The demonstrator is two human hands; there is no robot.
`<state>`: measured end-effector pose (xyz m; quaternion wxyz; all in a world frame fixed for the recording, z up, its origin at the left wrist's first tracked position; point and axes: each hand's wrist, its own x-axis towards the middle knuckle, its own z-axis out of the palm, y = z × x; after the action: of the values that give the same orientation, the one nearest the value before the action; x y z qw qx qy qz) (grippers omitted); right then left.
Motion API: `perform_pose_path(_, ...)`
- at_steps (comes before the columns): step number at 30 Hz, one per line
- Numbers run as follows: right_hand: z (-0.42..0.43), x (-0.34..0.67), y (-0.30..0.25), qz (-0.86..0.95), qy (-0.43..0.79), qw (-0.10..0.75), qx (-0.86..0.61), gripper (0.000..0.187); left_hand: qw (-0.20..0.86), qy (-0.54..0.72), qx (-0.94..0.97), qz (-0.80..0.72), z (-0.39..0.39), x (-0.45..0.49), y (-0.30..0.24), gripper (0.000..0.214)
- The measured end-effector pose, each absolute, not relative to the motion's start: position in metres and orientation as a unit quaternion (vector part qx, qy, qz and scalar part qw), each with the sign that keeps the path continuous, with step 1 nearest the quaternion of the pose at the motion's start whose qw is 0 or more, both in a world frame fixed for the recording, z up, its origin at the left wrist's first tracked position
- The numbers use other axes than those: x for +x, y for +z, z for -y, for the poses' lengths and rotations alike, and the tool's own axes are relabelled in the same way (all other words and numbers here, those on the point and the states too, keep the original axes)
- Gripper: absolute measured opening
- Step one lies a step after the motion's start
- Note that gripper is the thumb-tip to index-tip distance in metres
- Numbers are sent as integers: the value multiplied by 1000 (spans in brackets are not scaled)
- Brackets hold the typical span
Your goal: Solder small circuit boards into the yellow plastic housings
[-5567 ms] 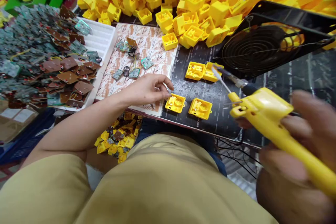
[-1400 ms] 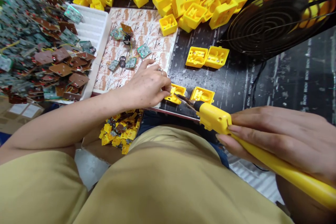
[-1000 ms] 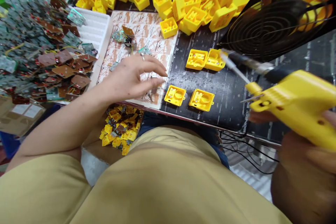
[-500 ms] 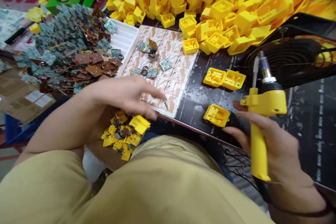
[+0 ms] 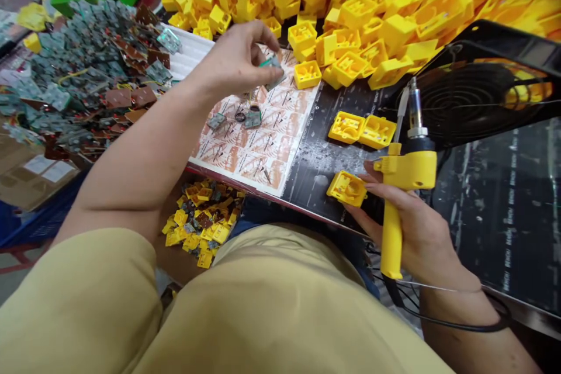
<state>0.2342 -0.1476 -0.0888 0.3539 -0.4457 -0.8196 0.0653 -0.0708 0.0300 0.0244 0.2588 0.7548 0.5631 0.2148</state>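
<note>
My left hand [image 5: 239, 58] is raised over the patterned paper sheet [image 5: 258, 146], its fingers pinched on a small green circuit board [image 5: 272, 64]. Around the yellow soldering gun [image 5: 401, 187] my right hand [image 5: 412, 228] is closed, with the metal tip pointing up. Its fingertips also touch a yellow plastic housing [image 5: 347, 188] lying on the black mat [image 5: 504, 198]. Two more open yellow housings [image 5: 363, 130] sit side by side further back on the mat.
A big heap of yellow housings [image 5: 350, 0] fills the back. A pile of circuit boards [image 5: 83, 82] lies at the left beside a white tray [image 5: 190, 52]. A black fan [image 5: 473, 93] stands right. A box of finished yellow parts [image 5: 201, 222] sits below the table edge.
My left hand dropped a yellow housing toward the box below the table edge, then rose and picked a green circuit board off the paper sheet. My right hand pulled the remaining housing nearer.
</note>
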Motion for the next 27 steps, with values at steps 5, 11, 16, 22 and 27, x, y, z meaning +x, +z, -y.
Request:
perform_pose_path(5,143,225,-85,814,25,385,-434,71,340,353,734,-470,-19,-40,37,22)
perform_pose_path(11,147,221,-80,809,30,398,-432,71,548,398,550,-489,10,-24,4,18)
perform_pose_path(16,148,214,-78,815,66,397,-417,68,452,364,591,-560,53,-57,-44,21)
perform_pose_path(22,144,207,-82,832,60,386,-394,65,60,155,801,-575,79,-96,-49,25)
perform_pose_path(27,144,209,-80,842,41,373,-387,67,128,73,866,-477,80,-115,-24,36)
